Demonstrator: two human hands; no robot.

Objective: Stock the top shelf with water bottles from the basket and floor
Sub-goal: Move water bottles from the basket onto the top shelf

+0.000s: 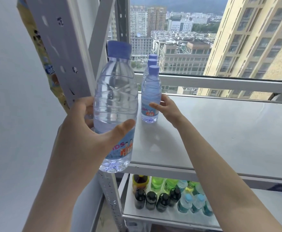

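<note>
A person's left hand (86, 129) grips a clear water bottle (115, 104) with a blue cap, holding it upright in the air at the front left corner of the top shelf (220, 131), its base level with the shelf's front edge and not resting on it. The fingers wrap behind the bottle and the thumb presses across the blue label.

The right hand (166, 106) reaches across the white shelf surface to a row of three matching bottles (151, 91) standing upright one behind another near the back left. Its thumb lies on the label of the front bottle and its fingers curl round the far side; the hand is half closed about that bottle, which stands on the shelf.

The rest of the top shelf, to the right of the row, is bare white board. A grey perforated upright (60, 52) of the shelving rises at a slant just left of the held bottle, close beside the left hand's fingers, with a colourful printed packet (50, 71) partly hidden behind it.

Behind the row, a window frame (220, 81) runs along the shelf's rear edge, with high-rise blocks and a city beyond the glass.

On the lower shelf (162, 216), seen under the top board, stand dark-capped bottles (157, 200) in front, green bottles (163, 182) behind, pale blue bottles (193, 203) to the right, and one yellow-labelled bottle (140, 181) at the back left.
</note>
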